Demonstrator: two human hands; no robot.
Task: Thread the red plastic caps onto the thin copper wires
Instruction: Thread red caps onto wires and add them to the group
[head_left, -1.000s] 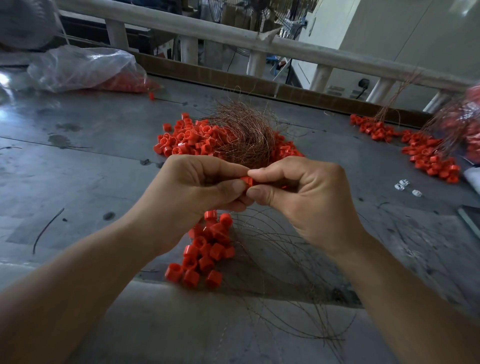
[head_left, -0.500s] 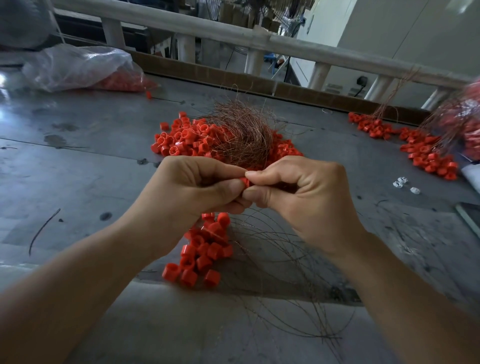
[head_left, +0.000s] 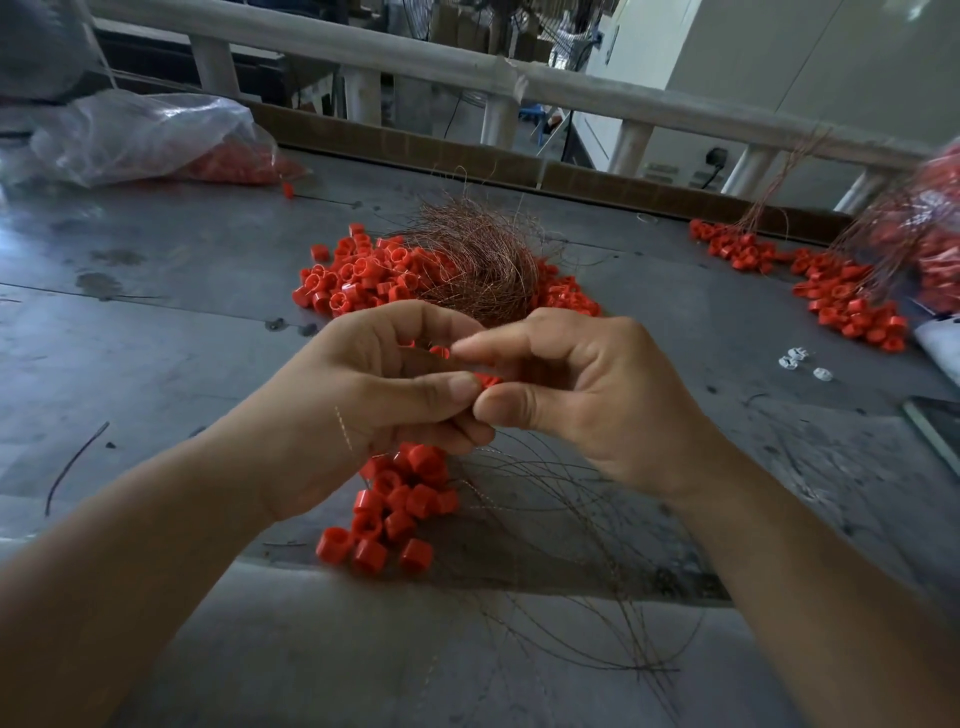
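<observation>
Small red plastic cap pinched by left hand and right hand.
Right forefinger newly lifted; thin copper wire probably through.

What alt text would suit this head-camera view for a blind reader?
The left hand and right hand meet above a grey table, pinching a red cap between fingertips. A pile of caps and a copper wire tangle lie beyond.

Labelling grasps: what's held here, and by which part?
A red cap is pinched by its sides where the left hand and right hand thumbs meet; a second cap sits at their index fingertips.
</observation>
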